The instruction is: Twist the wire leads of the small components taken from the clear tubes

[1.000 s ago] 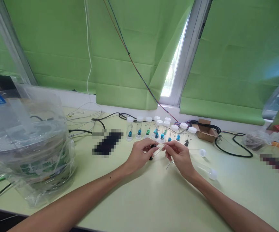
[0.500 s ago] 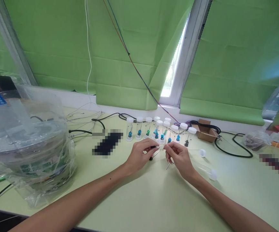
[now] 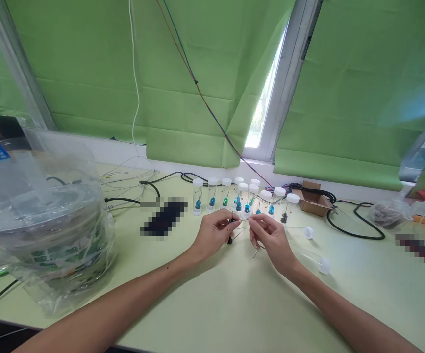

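My left hand [image 3: 214, 234] is closed in a pinch on a small black part [image 3: 230, 240] with thin metal wires, mostly hidden by the fingers. Close to its right, my right hand [image 3: 271, 239] pinches a thin metal rod [image 3: 244, 220] that spans the small gap between both hands' fingertips. Another short metal shaft [image 3: 255, 253] pokes out below the right hand's curled fingers; whether it belongs to the same piece I cannot tell. Just behind the hands stand several clear capped tubes [image 3: 212, 195], holding small blue, green or dark parts with thin wires.
Two clear tubes with white caps [image 3: 323, 265] lie right of my right hand. A small open cardboard box [image 3: 313, 202] and black cables [image 3: 359, 238] are behind them. On the left is a large plastic-wrapped spool [image 3: 43, 235]; a dark blurred-out object [image 3: 164, 218] lies between.
My fingertips have shifted slightly, and the right hand's pinch has moved a little left along the rod. The arms and the tubes stay where they were.
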A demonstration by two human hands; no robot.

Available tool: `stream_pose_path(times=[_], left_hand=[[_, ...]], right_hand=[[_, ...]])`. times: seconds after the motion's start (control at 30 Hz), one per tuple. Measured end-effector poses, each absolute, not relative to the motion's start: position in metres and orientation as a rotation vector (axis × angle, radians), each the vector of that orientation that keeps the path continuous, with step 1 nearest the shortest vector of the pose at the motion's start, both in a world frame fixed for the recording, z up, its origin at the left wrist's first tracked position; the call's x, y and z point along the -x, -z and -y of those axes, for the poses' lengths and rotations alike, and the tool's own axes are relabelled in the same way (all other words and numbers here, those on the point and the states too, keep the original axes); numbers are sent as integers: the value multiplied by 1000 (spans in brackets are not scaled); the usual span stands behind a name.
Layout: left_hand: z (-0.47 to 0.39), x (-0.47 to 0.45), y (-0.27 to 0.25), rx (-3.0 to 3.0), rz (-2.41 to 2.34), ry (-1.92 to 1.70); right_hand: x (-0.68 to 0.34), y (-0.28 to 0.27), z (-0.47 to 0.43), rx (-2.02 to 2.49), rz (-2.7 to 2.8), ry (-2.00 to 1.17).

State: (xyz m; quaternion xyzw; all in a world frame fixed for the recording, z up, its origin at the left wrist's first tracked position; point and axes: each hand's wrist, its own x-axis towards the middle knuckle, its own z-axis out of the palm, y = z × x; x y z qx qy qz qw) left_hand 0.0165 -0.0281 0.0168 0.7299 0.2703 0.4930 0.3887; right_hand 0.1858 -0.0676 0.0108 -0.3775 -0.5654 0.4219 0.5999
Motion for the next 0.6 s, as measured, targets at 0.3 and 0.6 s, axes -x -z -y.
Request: stream_pose_path(times=[0.3,0.6], left_hand=[[23,-16,-16,-1680,-727,-1175],[25,-15,-15,-1783,-737,-1173]], right_hand=[[-188,-9,66,858,1394,-810],[-188,-12,68,856,1381,-814]])
